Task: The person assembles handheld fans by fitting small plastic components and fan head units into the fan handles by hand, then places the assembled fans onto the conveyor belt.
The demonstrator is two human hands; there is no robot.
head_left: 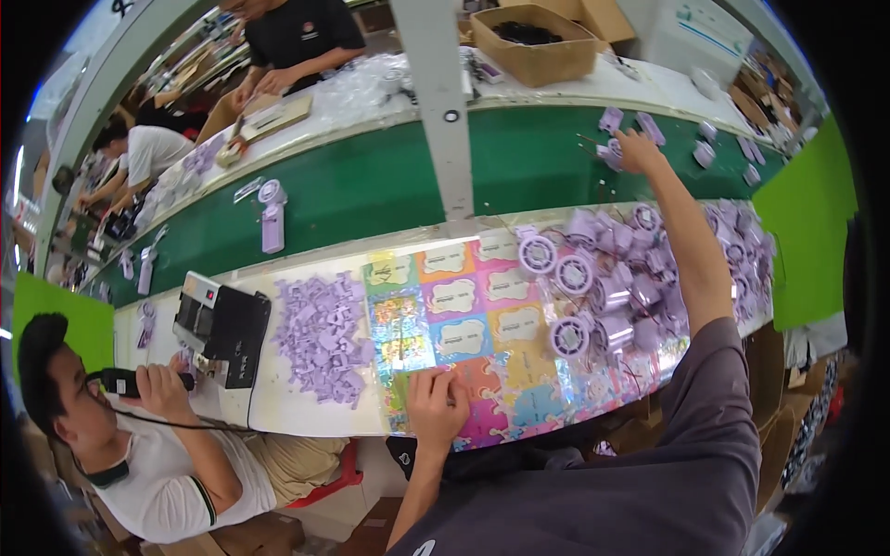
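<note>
Lilac fan (609, 155) at right hand (637, 150); colourful sheets (533, 408), dark lettering (452, 297).

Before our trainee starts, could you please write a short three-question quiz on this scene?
1. What colour is the long strip over which the person's right hand reaches?
2. True or false: the left hand is on the black device.
3. Fill in: just left of the colourful printed sheets lies a heap of small ____ parts.

Key:
1. Green.
2. False; it is at the near side of the printed sheets.
3. Lilac.
</note>
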